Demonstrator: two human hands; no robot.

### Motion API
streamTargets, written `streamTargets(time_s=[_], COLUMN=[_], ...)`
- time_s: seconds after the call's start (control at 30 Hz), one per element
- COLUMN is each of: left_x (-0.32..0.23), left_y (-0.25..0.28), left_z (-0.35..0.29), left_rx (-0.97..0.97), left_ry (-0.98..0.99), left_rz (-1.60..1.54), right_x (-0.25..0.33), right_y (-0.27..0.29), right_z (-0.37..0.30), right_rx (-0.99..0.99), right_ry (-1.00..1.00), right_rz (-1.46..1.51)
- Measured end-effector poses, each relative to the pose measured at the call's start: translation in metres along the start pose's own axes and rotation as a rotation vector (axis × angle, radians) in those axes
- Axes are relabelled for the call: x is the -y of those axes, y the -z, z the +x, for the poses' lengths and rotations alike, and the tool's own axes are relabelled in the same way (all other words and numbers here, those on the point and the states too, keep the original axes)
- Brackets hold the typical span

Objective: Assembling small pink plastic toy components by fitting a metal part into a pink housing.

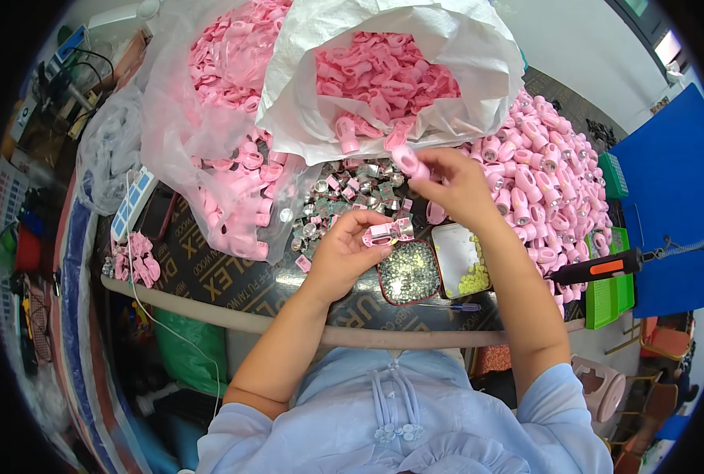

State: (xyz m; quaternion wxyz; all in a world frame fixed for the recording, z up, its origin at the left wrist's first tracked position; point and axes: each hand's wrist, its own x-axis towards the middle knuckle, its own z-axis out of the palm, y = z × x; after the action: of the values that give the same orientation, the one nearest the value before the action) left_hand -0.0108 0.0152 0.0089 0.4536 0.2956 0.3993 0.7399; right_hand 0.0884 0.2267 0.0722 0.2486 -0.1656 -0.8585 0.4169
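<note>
My left hand (pixel 338 257) is closed on a small pink-and-silver part (pixel 388 231), held just above a red-rimmed tin (pixel 380 286) of tiny metal pieces. Between the fingers of my right hand (pixel 461 189) is a pink plastic shell (pixel 406 161), tilted near the mouth of a white sack (pixel 293 99). More pink shells (pixel 384 75) fill that sack. Loose silver cups and pink bits (pixel 328 201) lie behind my left hand. Beside the red-rimmed tin sits a second tin (pixel 451 253) with small yellow pieces (pixel 474 280).
A heap of pink shells with silver ends (pixel 538 178) covers the table's right side. Clear plastic bags (pixel 170 103) with pink parts stand left. An orange-and-black electric screwdriver (pixel 601 268) hangs by green baskets (pixel 617 296). A pen (pixel 456 306) and a power strip (pixel 134 205) lie there.
</note>
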Motion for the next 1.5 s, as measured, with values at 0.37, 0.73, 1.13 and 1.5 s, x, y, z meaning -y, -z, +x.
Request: streamTargets(time_s=[0.37, 0.73, 1.13, 1.5], left_x=[0.004, 0.005, 0.006, -0.004], left_y=[-0.003, -0.005, -0.004, -0.014], left_z=[-0.003, -0.005, -0.007, -0.007], left_rx=[0.04, 0.075, 0.049, 0.096], left_ry=[0.047, 0.054, 0.091, 0.137], left_rz=[0.029, 0.078, -0.033, -0.106], right_x=[0.049, 0.041, 0.03, 0.022], right_y=[0.007, 0.007, -0.009, -0.013], right_z=[-0.061, -0.073, -0.09, -0.099], right_rx=[0.274, 0.277, 0.104, -0.004], right_ry=[0.152, 0.058, 0.216, 0.274], right_rz=[-0.027, -0.038, -0.027, -0.042])
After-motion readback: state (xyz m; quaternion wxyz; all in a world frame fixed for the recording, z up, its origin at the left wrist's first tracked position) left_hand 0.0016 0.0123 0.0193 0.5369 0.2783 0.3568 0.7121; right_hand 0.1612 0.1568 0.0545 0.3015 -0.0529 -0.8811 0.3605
